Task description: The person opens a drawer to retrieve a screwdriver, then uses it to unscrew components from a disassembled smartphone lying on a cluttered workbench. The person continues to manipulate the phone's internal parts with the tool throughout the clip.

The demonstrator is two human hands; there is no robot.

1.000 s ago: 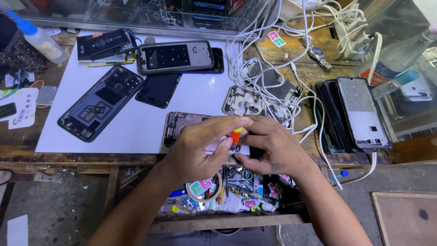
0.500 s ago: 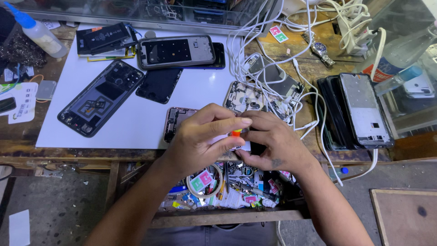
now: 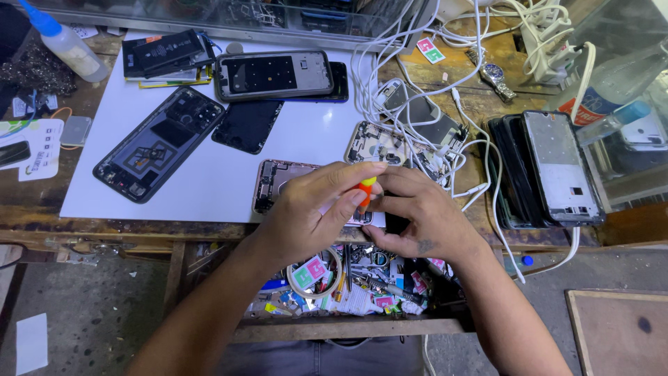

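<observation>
Left hand point(image 3: 316, 216) pinches an orange-handled screwdriver point(image 3: 366, 189) over the opened phone point(image 3: 278, 181) at the near edge of the white surface point(image 3: 209, 181), right hand point(image 3: 424, 216) curled closed steadying it.

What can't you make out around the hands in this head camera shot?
- Tip of the orange screwdriver: hidden between left hand and right hand.
- Opened phone: lower half covered by both hands.
- Drawer contents: too small and jumbled to tell apart.
- Clear bottle: cut off by the right edge.
</observation>
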